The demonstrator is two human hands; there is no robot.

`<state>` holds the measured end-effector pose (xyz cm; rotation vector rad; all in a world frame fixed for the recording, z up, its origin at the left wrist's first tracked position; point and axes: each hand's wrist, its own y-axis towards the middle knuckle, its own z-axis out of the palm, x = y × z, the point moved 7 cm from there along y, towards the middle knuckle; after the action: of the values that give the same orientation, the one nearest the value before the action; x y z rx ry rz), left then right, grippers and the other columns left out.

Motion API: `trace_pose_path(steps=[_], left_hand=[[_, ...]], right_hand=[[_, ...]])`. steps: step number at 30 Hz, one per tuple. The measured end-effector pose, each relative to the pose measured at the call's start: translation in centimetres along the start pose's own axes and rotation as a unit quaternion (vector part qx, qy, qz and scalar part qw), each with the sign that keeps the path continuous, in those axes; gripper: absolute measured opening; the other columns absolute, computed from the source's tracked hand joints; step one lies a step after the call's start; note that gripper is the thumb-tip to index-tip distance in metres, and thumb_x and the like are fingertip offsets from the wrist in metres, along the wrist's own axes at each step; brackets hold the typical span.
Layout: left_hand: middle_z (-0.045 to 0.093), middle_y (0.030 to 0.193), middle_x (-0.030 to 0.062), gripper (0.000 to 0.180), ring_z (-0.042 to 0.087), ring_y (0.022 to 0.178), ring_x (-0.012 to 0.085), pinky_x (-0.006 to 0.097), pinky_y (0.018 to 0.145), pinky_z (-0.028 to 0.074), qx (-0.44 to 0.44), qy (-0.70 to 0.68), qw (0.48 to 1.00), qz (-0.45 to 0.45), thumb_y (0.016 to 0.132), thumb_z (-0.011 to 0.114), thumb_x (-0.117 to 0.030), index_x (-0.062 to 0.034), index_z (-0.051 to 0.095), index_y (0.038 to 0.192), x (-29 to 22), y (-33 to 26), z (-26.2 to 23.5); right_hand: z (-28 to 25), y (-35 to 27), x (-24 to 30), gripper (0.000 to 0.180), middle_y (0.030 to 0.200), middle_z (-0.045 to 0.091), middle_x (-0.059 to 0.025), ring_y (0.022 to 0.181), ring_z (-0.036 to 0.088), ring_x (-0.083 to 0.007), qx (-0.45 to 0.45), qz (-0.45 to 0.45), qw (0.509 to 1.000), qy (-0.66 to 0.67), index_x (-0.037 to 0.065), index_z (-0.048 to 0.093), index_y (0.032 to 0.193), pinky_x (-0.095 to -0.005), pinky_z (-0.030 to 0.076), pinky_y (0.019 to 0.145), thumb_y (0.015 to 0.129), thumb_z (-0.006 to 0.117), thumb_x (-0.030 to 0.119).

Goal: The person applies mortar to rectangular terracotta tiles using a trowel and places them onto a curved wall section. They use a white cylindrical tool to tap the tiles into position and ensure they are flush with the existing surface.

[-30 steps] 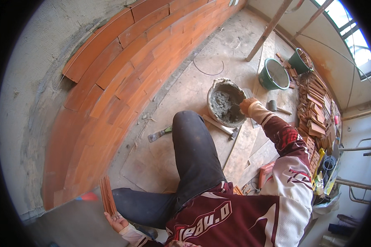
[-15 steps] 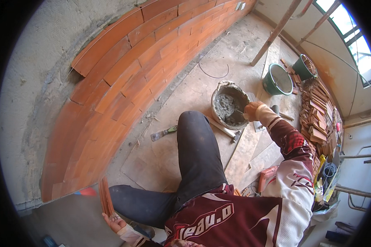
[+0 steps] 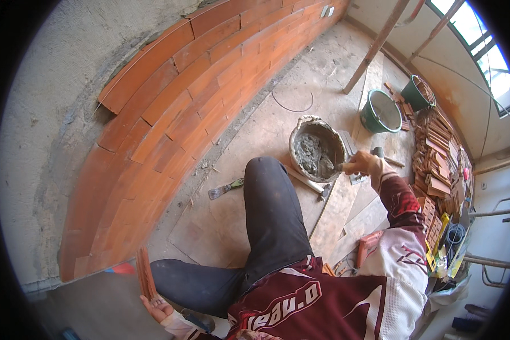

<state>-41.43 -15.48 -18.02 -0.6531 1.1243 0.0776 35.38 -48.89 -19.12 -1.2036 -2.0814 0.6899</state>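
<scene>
In my left hand [image 3: 157, 309], fingers closed round its lower end, a narrow red-brown clay tile [image 3: 144, 275] stands roughly upright beside my bent knee. My right hand [image 3: 364, 163] grips the handle of a trowel [image 3: 340, 167] at the right rim of a bucket [image 3: 293, 139]. Wet grey mortar [image 3: 311, 147] fills the bucket's lower part, and the trowel's blade reaches into it, mostly hidden. To my left rises a wall faced with orange-red clay tiles [image 3: 175, 113] in staggered rows.
A green-handled scraper [image 3: 226, 188] and a hammer [image 3: 307, 180] lie on the dusty floor near my knee. Farther off stand a green bucket [image 3: 371, 116], a wooden prop [image 3: 374, 51] and piled clay tiles [image 3: 436, 153]. An orange power tool [image 3: 368, 246] rests by my right side.
My right hand has shifted slightly right and down, with the trowel nearer the bucket's rim. The mortar's surface looks different. My left hand and its tile have barely moved.
</scene>
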Motion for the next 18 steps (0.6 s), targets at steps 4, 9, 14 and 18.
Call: trace_pose_path(steps=[4, 9, 14, 18], left_hand=[[0.066, 0.107, 0.0091, 0.026, 0.061, 0.082, 0.0124, 0.025, 0.078, 0.048, -0.007, -0.03, 0.999, -0.02, 0.091, 0.066, -0.02, -0.0034, 0.063, 0.111, 0.7, 2.1, -0.6], [0.066, 0.11, 0.0088, 0.026, 0.061, 0.089, 0.0139, 0.026, 0.075, 0.048, 0.216, -0.077, 0.969, -0.096, 0.092, 0.062, -0.015, -0.0007, 0.061, 0.114, 3.7, 5.5, 0.8], [0.067, 0.105, 0.0044, 0.024, 0.062, 0.088, 0.0127, 0.026, 0.068, 0.048, 0.225, -0.069, 0.966, -0.11, 0.09, 0.066, -0.015, -0.0064, 0.062, 0.112, 3.6, -2.2, 15.7], [0.068, 0.106, 0.0026, 0.027, 0.064, 0.09, 0.013, 0.024, 0.068, 0.049, 0.295, -0.077, 0.941, -0.148, 0.087, 0.07, -0.015, -0.0069, 0.062, 0.111, 4.1, -5.4, 22.3]], right_hand=[[1.3, -3.3, -2.5, 0.041, 0.058, 0.059, -0.0044, 0.043, 0.053, -0.0125, -0.066, 0.015, 0.981, 0.18, 0.001, 0.071, 0.075, -0.0289, 0.04, 0.039, 0.08, 0.071, 0.042], [1.9, -6.6, -0.2, 0.041, 0.056, 0.056, -0.0033, 0.043, 0.052, -0.0109, -0.143, -0.091, 0.954, 0.247, 0.0, 0.064, 0.072, -0.0266, 0.039, 0.038, 0.087, 0.064, 0.038], [4.6, -9.9, 11.1, 0.027, 0.07, 0.059, 0.0013, 0.05, 0.047, -0.0027, -0.212, -0.218, 0.856, 0.419, 0.0, 0.064, 0.101, -0.0192, 0.036, 0.042, 0.094, 0.06, 0.026], [8.6, -9.2, 21.4, 0.027, 0.095, 0.058, -0.0058, 0.079, 0.056, -0.0123, -0.253, -0.369, 0.799, 0.403, -0.002, 0.056, 0.114, -0.0264, 0.047, 0.07, 0.091, 0.06, 0.011]])
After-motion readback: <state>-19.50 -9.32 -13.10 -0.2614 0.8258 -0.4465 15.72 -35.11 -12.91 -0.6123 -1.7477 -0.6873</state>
